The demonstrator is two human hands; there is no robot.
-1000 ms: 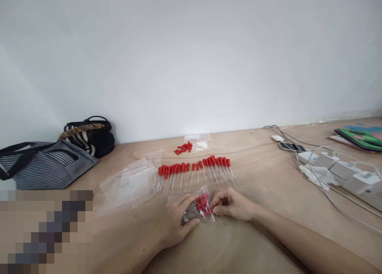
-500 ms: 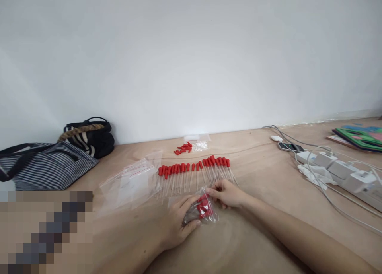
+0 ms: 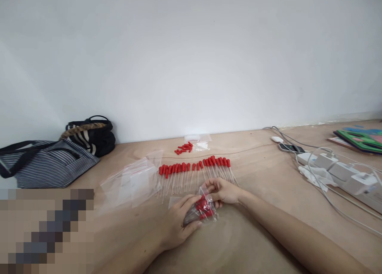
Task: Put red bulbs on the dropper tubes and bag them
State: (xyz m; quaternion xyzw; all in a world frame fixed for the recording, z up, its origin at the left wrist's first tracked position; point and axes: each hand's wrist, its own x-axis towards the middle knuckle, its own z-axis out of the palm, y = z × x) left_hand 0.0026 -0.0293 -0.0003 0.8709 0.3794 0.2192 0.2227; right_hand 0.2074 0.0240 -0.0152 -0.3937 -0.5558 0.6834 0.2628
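My left hand (image 3: pixel 178 223) is wrapped around the lower part of a clear plastic bag (image 3: pixel 211 215). Inside lie several droppers with red bulbs, their thin clear tubes pointing toward the left palm. At the bag's upper edge, my right hand (image 3: pixel 224 191) is closed, thumb and fingers pinching the plastic; part of the bag is hidden by the fingers. Just beyond both hands, a row of droppers (image 3: pixel 183 167) lies side by side, red bulbs facing the wall. Left of the row, flat empty zip bags (image 3: pixel 128 184) overlap in a stack.
Loose red bulbs (image 3: pixel 185 148) lie near the wall beside a bag of clear tubes (image 3: pixel 202 146). A striped bag (image 3: pixel 56 162) and a black bag (image 3: pixel 104 138) stand at left. At right are a power strip (image 3: pixel 370 196) with chargers, cables, and green foam sheets (image 3: pixel 362 140).
My right fingers have shifted slightly left and curled more along the bag's upper edge. The left hand keeps its hold. The view has moved very slightly.
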